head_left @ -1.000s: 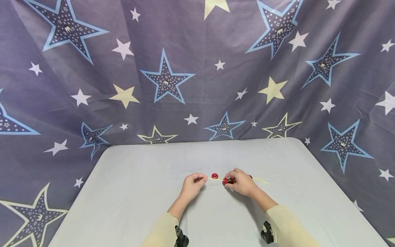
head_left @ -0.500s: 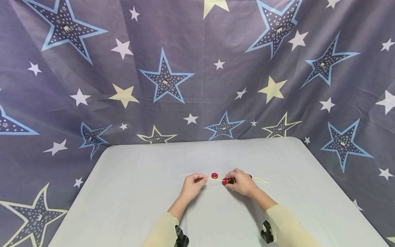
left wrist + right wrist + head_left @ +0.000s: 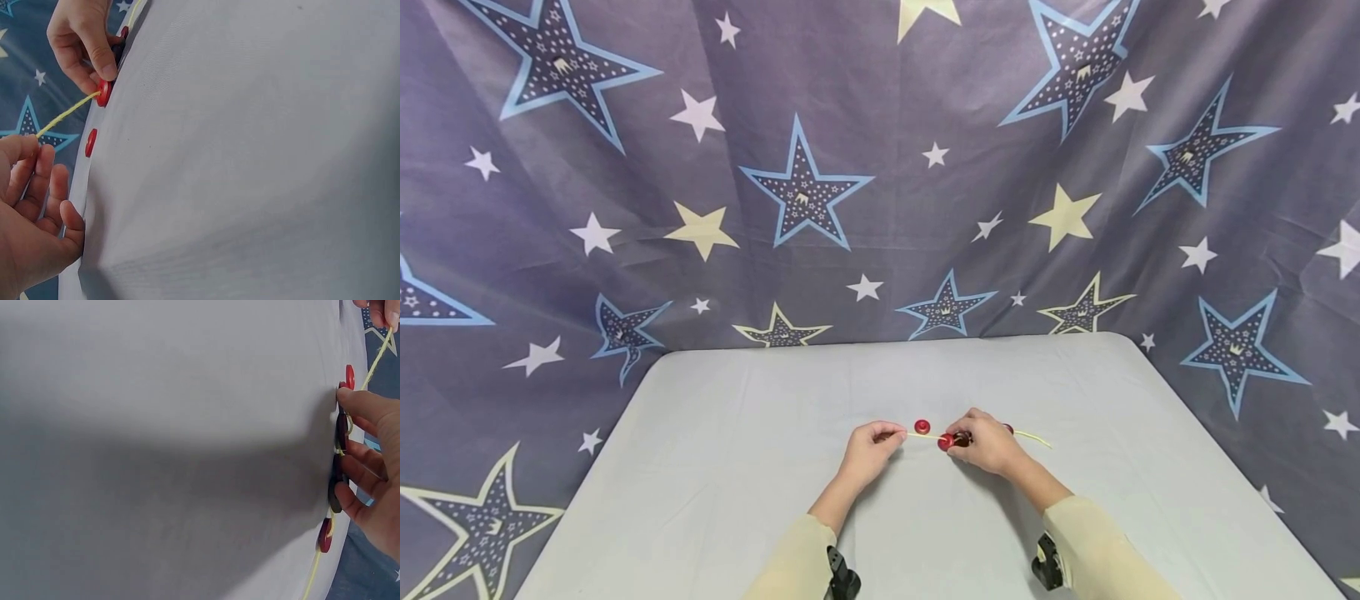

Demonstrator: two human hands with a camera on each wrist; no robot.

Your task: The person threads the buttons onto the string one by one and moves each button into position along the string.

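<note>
My left hand (image 3: pixel 867 454) pinches a yellow string (image 3: pixel 65 114) between thumb and fingertips. The string runs taut to a red button-like disc (image 3: pixel 104 92), which my right hand (image 3: pixel 988 444) holds by its rim between thumb and fingers. Further along the string sit dark discs (image 3: pixel 335 487), partly hidden by the right fingers. Beyond that hand another red disc (image 3: pixel 325 535) is on the string, and the yellow tail (image 3: pixel 1034 437) trails to the right on the table. A separate red disc (image 3: pixel 922 427) lies flat just behind the gap between the hands.
A white cloth-covered table (image 3: pixel 737 467) spreads around the hands. Behind it and along its sides hangs a purple-grey curtain (image 3: pixel 880 225) printed with stars. A black wrist camera (image 3: pixel 842 575) is strapped at the left sleeve, another (image 3: pixel 1047 562) at the right.
The red disc in my right hand has shifted very slightly left and turned its face more toward the head camera. Both hands stay almost where they were.
</note>
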